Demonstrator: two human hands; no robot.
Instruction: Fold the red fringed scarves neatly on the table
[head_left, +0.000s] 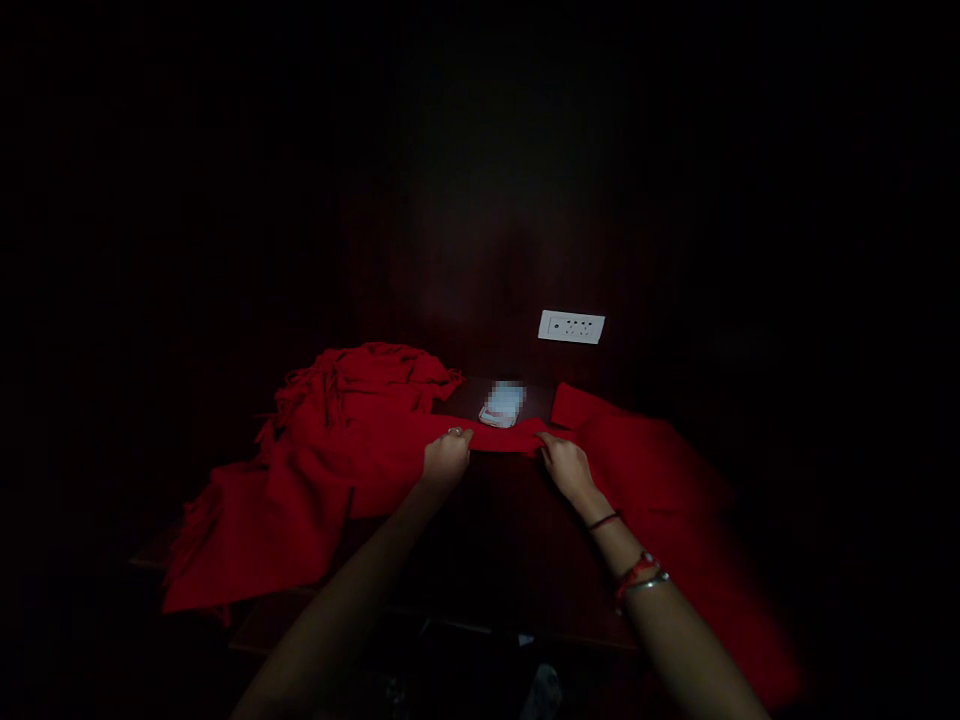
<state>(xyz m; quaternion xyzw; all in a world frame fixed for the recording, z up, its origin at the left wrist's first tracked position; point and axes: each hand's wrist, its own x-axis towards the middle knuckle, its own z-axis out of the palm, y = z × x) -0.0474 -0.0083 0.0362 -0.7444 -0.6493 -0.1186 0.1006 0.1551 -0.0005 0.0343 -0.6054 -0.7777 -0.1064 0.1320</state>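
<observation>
A long red scarf (pixel 502 438) is stretched across the dark table between my two hands. My left hand (pixel 448 458) is closed on its near edge, a ring on one finger. My right hand (pixel 566 465) pinches the same edge a short way to the right, with bracelets on that wrist. Rumpled red fabric with fringes (pixel 360 390) lies heaped on the left. More red cloth (pixel 645 460) spreads to the right and hangs toward the front. Where one piece ends and another begins, I cannot tell.
Just beyond the scarf lies a phone (pixel 501 405) with a lit, blurred surface. A white socket plate (pixel 571 327) is on the wall behind. The table's front edge (pixel 570 642) shows faintly below my hands. Everything farther out is very dark.
</observation>
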